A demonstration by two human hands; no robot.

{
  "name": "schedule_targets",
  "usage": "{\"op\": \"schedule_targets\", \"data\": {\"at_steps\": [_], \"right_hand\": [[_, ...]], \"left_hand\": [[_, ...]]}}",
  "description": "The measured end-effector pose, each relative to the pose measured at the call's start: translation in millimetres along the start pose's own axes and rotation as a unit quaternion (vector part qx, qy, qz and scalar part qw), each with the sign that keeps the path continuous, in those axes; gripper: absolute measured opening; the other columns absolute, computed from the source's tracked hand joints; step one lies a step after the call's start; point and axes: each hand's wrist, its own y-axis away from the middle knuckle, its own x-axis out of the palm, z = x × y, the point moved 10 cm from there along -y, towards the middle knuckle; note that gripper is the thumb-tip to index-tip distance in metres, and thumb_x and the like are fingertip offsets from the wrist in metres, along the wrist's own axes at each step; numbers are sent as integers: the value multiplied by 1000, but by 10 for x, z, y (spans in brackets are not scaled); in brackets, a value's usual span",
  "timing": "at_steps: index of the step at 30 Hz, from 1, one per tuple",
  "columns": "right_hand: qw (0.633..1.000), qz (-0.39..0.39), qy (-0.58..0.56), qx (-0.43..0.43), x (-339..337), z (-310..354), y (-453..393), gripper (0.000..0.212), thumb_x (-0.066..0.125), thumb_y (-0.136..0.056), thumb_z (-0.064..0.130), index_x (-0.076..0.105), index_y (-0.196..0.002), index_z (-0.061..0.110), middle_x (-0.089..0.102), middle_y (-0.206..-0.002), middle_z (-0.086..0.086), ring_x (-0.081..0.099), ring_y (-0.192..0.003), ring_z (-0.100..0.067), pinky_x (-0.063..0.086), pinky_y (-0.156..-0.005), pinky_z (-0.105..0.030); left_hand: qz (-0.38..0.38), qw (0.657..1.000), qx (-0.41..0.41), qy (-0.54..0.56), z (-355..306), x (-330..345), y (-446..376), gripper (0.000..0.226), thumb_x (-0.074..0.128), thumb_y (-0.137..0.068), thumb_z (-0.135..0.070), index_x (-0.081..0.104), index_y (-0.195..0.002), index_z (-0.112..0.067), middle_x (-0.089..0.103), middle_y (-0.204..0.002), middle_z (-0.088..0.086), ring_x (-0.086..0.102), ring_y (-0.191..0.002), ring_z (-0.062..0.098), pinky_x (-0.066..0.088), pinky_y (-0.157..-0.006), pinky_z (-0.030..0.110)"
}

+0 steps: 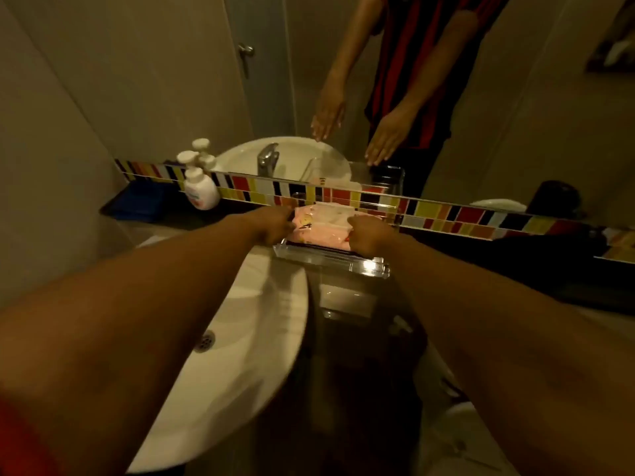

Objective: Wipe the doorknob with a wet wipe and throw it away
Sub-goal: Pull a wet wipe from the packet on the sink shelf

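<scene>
A pink pack of wet wipes (326,225) lies in a clear plastic tray (343,261) on the counter, right of the sink. My left hand (275,228) rests at the pack's left end and my right hand (367,235) at its right end; both touch it, with the fingers hidden behind the knuckles. The mirror shows the two hands with fingers stretched out. A metal doorknob (245,49) shows in the mirror, on the door behind me at the upper left.
A white sink (247,324) with a drain lies under my left arm. A white pump bottle (201,188) and a blue cloth (141,202) stand at the back left. A coloured tile strip (446,213) runs under the mirror.
</scene>
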Motion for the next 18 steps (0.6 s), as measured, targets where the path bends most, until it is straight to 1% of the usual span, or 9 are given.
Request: {"op": "schedule_targets", "data": {"at_steps": [2, 5, 7, 10, 12, 13, 15, 17, 18], "right_hand": [[1000, 4, -10, 13, 41, -128, -133, 47, 56, -94, 17, 48, -139, 8, 52, -142, -13, 51, -126, -30, 44, -100, -37], [1000, -3, -20, 16, 140, -245, -343, 46, 60, -91, 11, 53, -136, 10, 55, -138, -11, 54, -123, -29, 47, -98, -37], [998, -27, -38, 30, 147, -313, -499, 44, 63, -89, 14, 56, -132, 11, 58, -134, -11, 56, -119, -29, 51, -98, -39], [988, -61, -109, 91, 199, -481, -679, 30, 59, -90, 17, 63, -120, 13, 64, -117, -11, 64, -102, -30, 56, -88, -43], [980, -88, -142, 106, 248, -514, -755, 22, 57, -92, 18, 66, -111, 14, 67, -108, -10, 66, -93, -28, 58, -82, -42], [974, -105, -166, 111, 275, -531, -788, 18, 56, -93, 19, 67, -106, 15, 67, -103, -8, 66, -88, -25, 58, -79, -41], [958, -130, -223, 124, 332, -542, -827, 13, 57, -93, 22, 69, -99, 20, 67, -96, -3, 65, -83, -21, 58, -76, -38], [944, -152, -257, 142, 384, -560, -861, 14, 59, -91, 27, 71, -99, 25, 67, -97, 1, 65, -87, -20, 57, -76, -36], [938, -159, -268, 152, 388, -555, -867, 14, 61, -90, 30, 71, -100, 27, 68, -99, 2, 65, -89, -20, 56, -77, -37]], "left_hand": [[2, 1000, 0, -14, -66, 75, -183, 47, 54, -93, -21, 46, -140, -16, 51, -142, 13, 53, -123, 29, 44, -107, 42], [6, 999, -8, -40, -119, 232, -423, 50, 55, -94, -17, 44, -143, -13, 41, -148, 14, 48, -130, 32, 41, -110, 42], [-15, 1000, -15, -10, -125, 249, -599, 47, 54, -95, -16, 47, -141, -15, 42, -145, 14, 52, -124, 32, 45, -107, 42], [-44, 997, -29, 48, -81, 339, -864, 35, 51, -97, -19, 58, -131, -12, 52, -135, 13, 55, -118, 31, 49, -101, 41], [-62, 992, -48, 94, -31, 433, -978, 30, 52, -97, -26, 64, -121, -13, 62, -123, 12, 60, -111, 28, 52, -96, 42], [-74, 988, -62, 117, 10, 483, -1027, 30, 53, -95, -31, 66, -118, -17, 64, -119, 11, 63, -103, 26, 56, -90, 42], [-105, 979, -86, 154, 79, 545, -1118, 31, 57, -91, -40, 67, -115, -23, 61, -119, 6, 63, -95, 21, 58, -80, 36], [-120, 969, -114, 181, 134, 608, -1198, 44, 60, -84, -50, 65, -119, -25, 56, -123, 4, 62, -99, 24, 57, -78, 34], [-120, 965, -128, 196, 143, 641, -1227, 57, 61, -76, -58, 64, -122, -24, 59, -122, 5, 63, -98, 26, 57, -77, 35]]}}
